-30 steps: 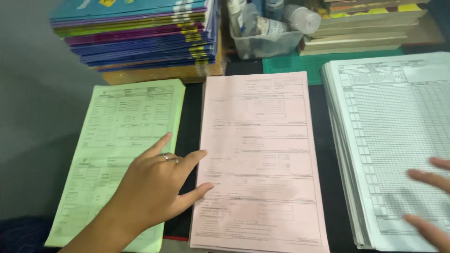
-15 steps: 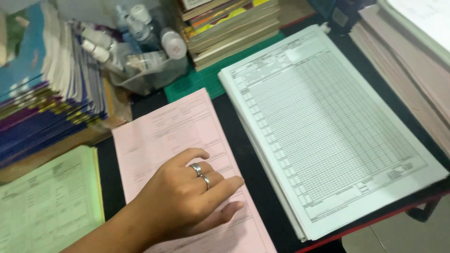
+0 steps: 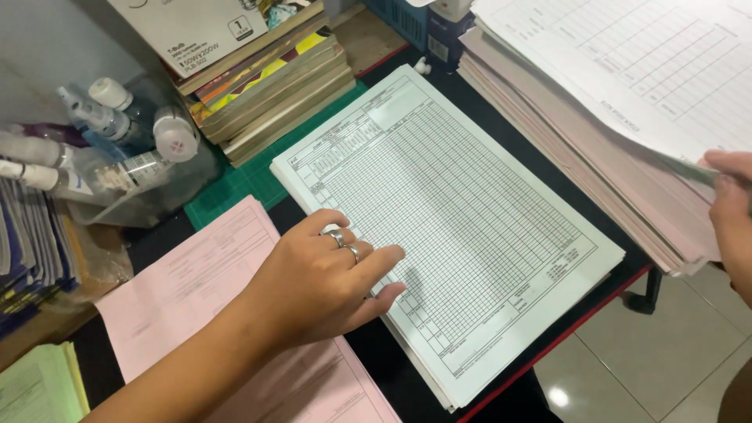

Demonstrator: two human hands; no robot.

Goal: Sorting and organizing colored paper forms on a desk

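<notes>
My left hand [image 3: 325, 283], with two rings, rests flat with its fingers spread, the fingertips on the left edge of a white stack of gridded forms [image 3: 462, 227] and the palm over the dark gap beside a pink stack of forms [image 3: 200, 286]. My right hand [image 3: 730, 215] is at the right edge of view, pinching the lower corner of the sheets lying on top of a tall pile of pink and white paper [image 3: 611, 102].
A pile of books [image 3: 266, 78] and a clear tub of bottles [image 3: 117, 157] stand at the back on a green cutting mat [image 3: 235, 192]. A green stack of forms [image 3: 39, 388] lies at the far left. The table's red front edge [image 3: 564, 337] drops to a tiled floor.
The view has swung right. My left hand has shifted from the pink stack to the edge of the white stack. My right hand has come back into view, gripping sheets on the tall right pile.
</notes>
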